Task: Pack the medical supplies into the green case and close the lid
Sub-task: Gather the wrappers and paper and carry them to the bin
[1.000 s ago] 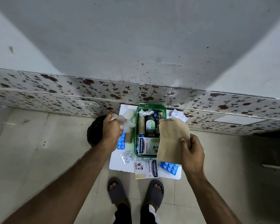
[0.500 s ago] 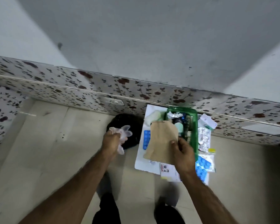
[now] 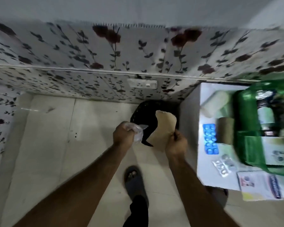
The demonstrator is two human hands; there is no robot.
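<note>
1. We see both hands held over a dark round basket (image 3: 147,115) standing on the floor at the centre of the frame, against the flowered wall tiles.
2. Our left hand (image 3: 124,134) is closed in a fist around a crumpled piece of clear thin plastic wrapping (image 3: 138,132); our right hand (image 3: 176,143) pinches the lower edge of a flat brown paper bag (image 3: 162,126), which curls upward over the basket's mouth.
3. The translucent green plastic case (image 3: 246,141) sits open at the right edge of the frame on a white tabletop (image 3: 203,161), already holding a bottle and a box, though blur hides the detail.
4. Still outside the case on the tabletop we can make out a blue blister pack of tablets (image 3: 210,139), a silver blister strip (image 3: 224,164), a brown roll (image 3: 225,131) touching the case's left wall, a pale roll (image 3: 215,102) and a printed plaster box (image 3: 259,185).
5. We judge this a side step: discarding empty packaging before packing goes on.
6. The next move, as we read it, calls for letting go of both wrappers over the basket, then turning back right to the loose supplies; the lid is not yet closed.
</note>
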